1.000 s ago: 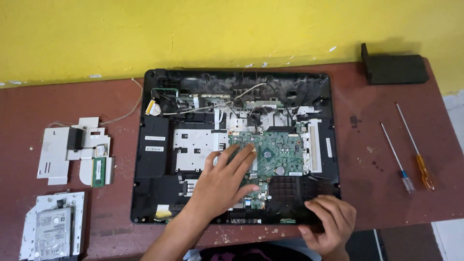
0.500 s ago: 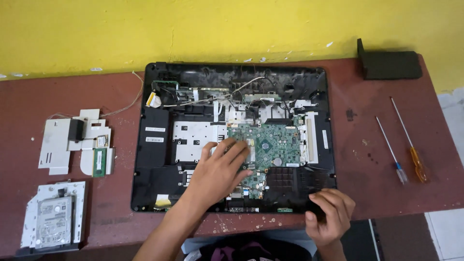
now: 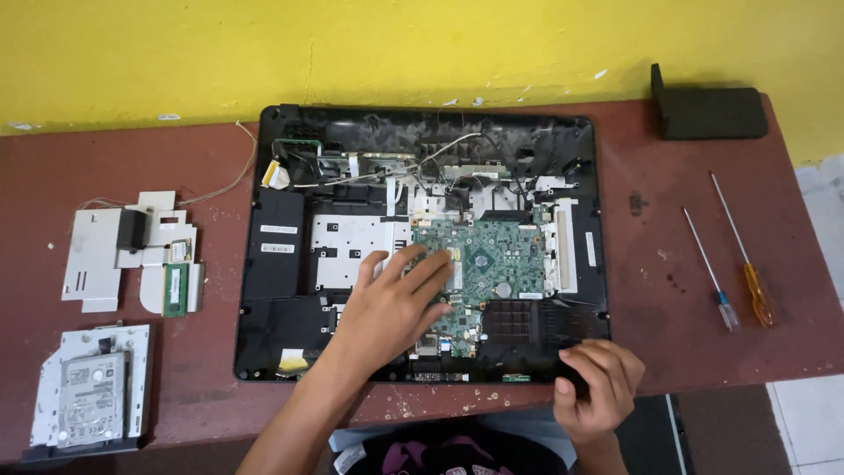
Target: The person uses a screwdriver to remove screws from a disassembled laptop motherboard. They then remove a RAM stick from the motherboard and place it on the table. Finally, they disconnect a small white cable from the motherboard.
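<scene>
Lying flat at frame centre, the left hand (image 3: pixel 391 308) rests with fingers spread and released on the green board (image 3: pixel 488 264) inside the opened black case (image 3: pixel 272 290), fingertips touching the board's left edge; the right hand (image 3: pixel 598 387), lower right of centre, curls its fingers over the case's near right corner, gripping the rim; two white rectangular labels sit on the case's black left panel, and a small yellow sticker (image 3: pixel 293 361) lies at its lower left; a drive (image 3: pixel 88 396) with a pale label lies in the lower left of the frame; above it a grey bracket (image 3: pixel 97 255) and a green memory stick (image 3: pixel 174 286); two screwdrivers (image 3: pixel 734 255), blue-handled and orange-handled, lie at right, well apart from the case; a black block (image 3: pixel 708 110) sits upper right by the yellow wall (image 3: pixel 396 44)
</scene>
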